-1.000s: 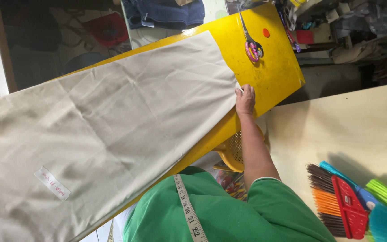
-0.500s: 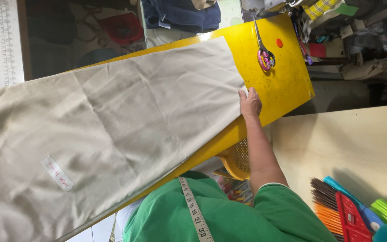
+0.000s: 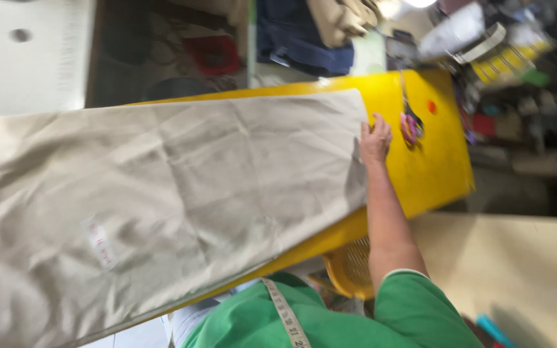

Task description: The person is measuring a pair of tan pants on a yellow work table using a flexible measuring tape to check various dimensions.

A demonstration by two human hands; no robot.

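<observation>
Your right hand (image 3: 375,138) lies flat, fingers spread and clamped on nothing, pressing the far edge of the beige cloth (image 3: 162,200). The cloth lies spread along the yellow table (image 3: 433,174). Just past your fingertips lie pink-handled scissors (image 3: 410,125). A tape measure (image 3: 285,316) hangs over your green shirt (image 3: 414,316). Your left hand is out of view.

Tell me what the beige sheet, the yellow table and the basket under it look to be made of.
Beige sheet: woven cloth, matte, going by its soft creases and limp drape.
Yellow table: a hard, smooth, glossy top, perhaps painted board or laminate; it shows a faint sheen.
Orange basket: likely moulded plastic, with a fine mesh of holes in its wall.
</observation>
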